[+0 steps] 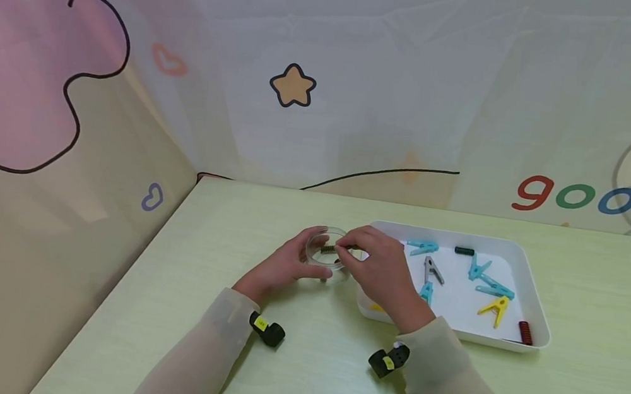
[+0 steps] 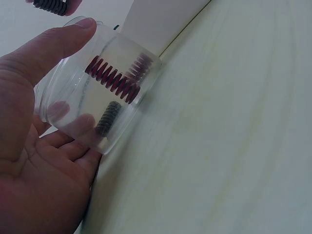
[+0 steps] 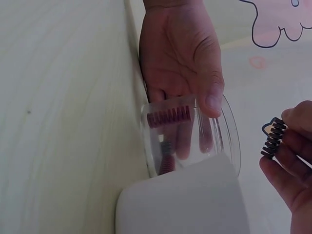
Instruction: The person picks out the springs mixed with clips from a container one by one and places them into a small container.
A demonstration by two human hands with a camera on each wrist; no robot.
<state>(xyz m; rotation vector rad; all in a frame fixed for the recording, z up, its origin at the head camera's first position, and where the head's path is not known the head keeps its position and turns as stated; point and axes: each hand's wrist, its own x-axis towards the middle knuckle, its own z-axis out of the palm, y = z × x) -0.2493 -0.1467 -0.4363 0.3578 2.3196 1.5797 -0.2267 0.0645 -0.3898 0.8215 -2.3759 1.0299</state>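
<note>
1. While the left hand point(image 1: 286, 264) grips a clear jar point(image 2: 83, 92) beside the tray point(image 1: 459, 309), near its left edge, the right hand point(image 1: 385, 270) pinches a dark spring point(image 3: 273, 139) by the jar's mouth.
2. Inside the jar lie at least one red spring point(image 2: 112, 80) and one greenish-black spring point(image 2: 108, 119); a further red shape may be a reflection.
3. The loading seems partway along: the pinched piece is not yet released, and a black coil point(image 1: 464, 251) by the tray's far edge and a red coil point(image 1: 525, 333) in its near right corner remain.
4. Blue clips point(image 1: 423, 247) also lie in the tray.
</note>
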